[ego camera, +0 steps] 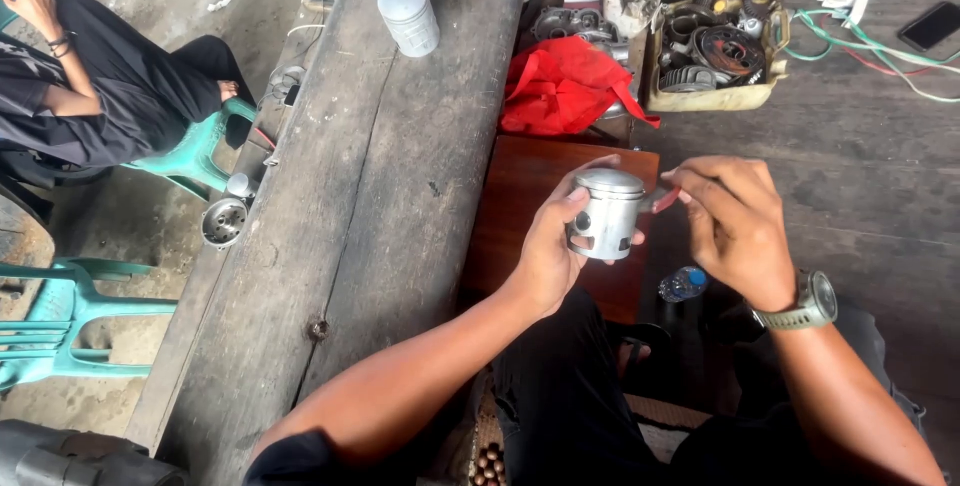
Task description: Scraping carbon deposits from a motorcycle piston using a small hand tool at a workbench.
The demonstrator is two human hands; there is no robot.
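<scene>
Left hand (548, 251) wraps grey metal piston (606, 214), crown up, centre frame over lap, side hole exposed for access. Right hand (735, 226) at 3 o'clock pinches small red-tipped tool (665, 200) against piston's upper edge. Wooden worktop (340, 216) at 9 o'clock.

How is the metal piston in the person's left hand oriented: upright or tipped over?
Upright. The piston stands with its domed crown on top and its side pin hole facing the camera, held in the left hand.
</scene>
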